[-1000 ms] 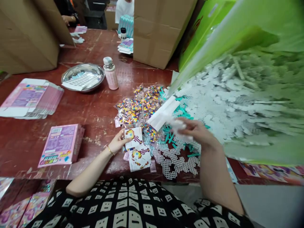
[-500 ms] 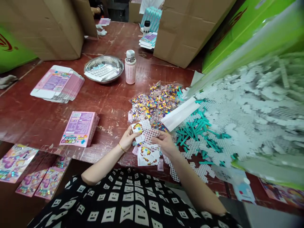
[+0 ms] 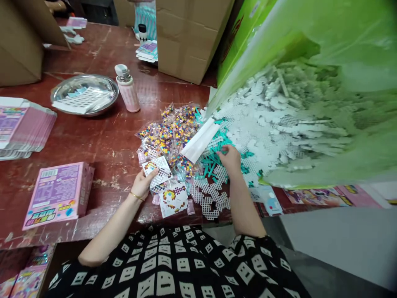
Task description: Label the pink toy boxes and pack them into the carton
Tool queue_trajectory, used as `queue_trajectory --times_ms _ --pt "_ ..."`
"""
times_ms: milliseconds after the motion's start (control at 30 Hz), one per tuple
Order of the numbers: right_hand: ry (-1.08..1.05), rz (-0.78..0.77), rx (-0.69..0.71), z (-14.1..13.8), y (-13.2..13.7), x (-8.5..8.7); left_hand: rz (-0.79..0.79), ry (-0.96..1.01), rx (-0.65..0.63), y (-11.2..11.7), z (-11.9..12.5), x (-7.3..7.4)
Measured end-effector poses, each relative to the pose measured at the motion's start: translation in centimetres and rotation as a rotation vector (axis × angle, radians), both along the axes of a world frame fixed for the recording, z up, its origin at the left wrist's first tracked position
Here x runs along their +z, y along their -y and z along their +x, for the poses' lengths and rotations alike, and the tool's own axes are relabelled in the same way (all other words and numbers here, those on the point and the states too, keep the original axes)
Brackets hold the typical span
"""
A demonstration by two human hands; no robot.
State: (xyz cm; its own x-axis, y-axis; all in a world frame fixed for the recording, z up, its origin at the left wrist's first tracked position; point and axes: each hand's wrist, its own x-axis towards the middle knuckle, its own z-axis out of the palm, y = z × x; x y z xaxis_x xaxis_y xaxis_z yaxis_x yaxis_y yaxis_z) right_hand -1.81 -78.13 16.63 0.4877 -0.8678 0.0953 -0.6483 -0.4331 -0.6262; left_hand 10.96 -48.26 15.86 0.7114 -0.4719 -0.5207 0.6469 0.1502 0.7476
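Observation:
My left hand (image 3: pixel 143 183) is closed on a printed pattern card (image 3: pixel 161 170), thumb on top, with a white plastic grid piece (image 3: pixel 159 187) showing under the card. My right hand (image 3: pixel 231 159) is at the heap of teal plastic sticks (image 3: pixel 211 163), its fingertips pinched together among them. What sits in that pinch is too small to make out. Between the hands, more printed pattern cards (image 3: pixel 173 199) lie near the table edge. Clear bags of colourful small beads (image 3: pixel 169 132) are piled beyond them. Loose white grid pieces (image 3: pixel 212 196) spread below my right hand.
A large clear bag of white grid pieces (image 3: pixel 273 120) leans open on the right. A folded white paper strip (image 3: pixel 201 140) lies by the bead bags. Leftward are a pink bottle (image 3: pixel 128 91), a metal bowl (image 3: pixel 108 105), stacked pink boxes (image 3: pixel 52 194) and flat cartons (image 3: pixel 34 128).
The view has turned to the right. My right hand has left the cards and grid piece and moved over to the teal sticks. My left hand still holds the card.

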Motion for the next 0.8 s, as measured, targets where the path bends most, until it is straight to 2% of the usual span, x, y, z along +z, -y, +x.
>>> queue_trajectory --times_ms 67,167,233,300,367,433,533,633,700,800 --pt "-0.087 0.013 0.011 -0.4 3.4 -1.0 -0.014 -0.066 -0.079 -0.1 0.0 0.1" --pt "-0.056 0.005 0.023 -0.7 5.8 -1.6 -0.049 -0.102 -0.130 -0.3 -0.2 0.0" --pt "-0.004 -0.031 0.004 -0.7 6.2 -0.6 -0.074 -0.107 -0.139 -0.2 -0.3 0.0" --pt "0.135 -0.150 0.010 -0.7 5.4 1.0 -0.096 -0.123 -0.126 -0.1 -0.3 -0.1" --pt "0.323 -0.365 0.129 -0.4 2.6 2.5 -0.113 -0.132 -0.099 0.2 -0.4 0.0" --pt "0.466 -0.578 0.398 -0.1 -2.4 3.2 -0.121 -0.127 -0.063 0.6 -0.6 0.1" --pt "0.598 -0.577 0.861 0.6 -11.3 2.3 -0.155 -0.101 0.027 1.1 -1.1 0.5" --pt "0.588 -0.515 0.989 1.3 -17.2 0.5 -0.216 -0.093 0.096 0.8 -1.6 1.0" --pt "0.586 -0.468 1.020 1.5 -18.7 -0.3 -0.228 -0.096 0.089 0.3 -1.8 1.2" --pt "0.635 -0.447 1.065 1.5 -19.3 -0.5 -0.225 -0.154 0.067 -0.5 -1.9 1.0"
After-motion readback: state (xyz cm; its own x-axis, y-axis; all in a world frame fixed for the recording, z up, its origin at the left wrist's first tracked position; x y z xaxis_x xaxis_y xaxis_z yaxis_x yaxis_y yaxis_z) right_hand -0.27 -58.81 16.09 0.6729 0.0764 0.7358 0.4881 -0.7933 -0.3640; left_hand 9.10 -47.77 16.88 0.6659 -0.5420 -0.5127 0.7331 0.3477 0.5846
